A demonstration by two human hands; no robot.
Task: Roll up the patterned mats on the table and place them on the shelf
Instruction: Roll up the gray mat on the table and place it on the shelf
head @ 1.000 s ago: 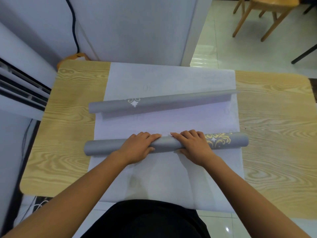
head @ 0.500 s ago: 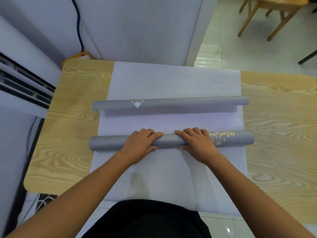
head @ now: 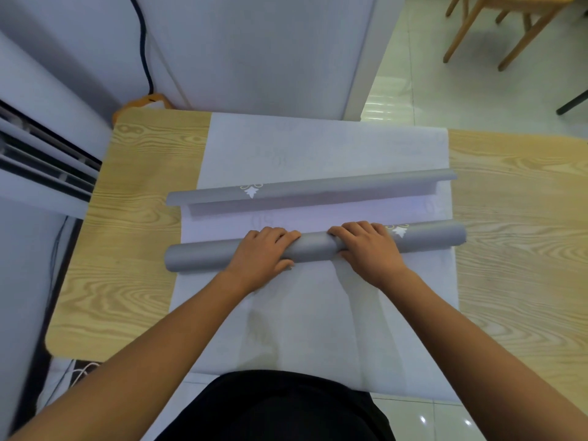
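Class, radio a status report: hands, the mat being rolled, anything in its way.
Left hand, right hand: both curled over near grey roll. Roll lies on flat white mat. Far roll ahead, apart, across its path.

A black garment [head: 280, 409] is worn over the torso; both forearms [head: 165, 342] are left bare, as are the left hand [head: 259, 257] and right hand [head: 370, 253].
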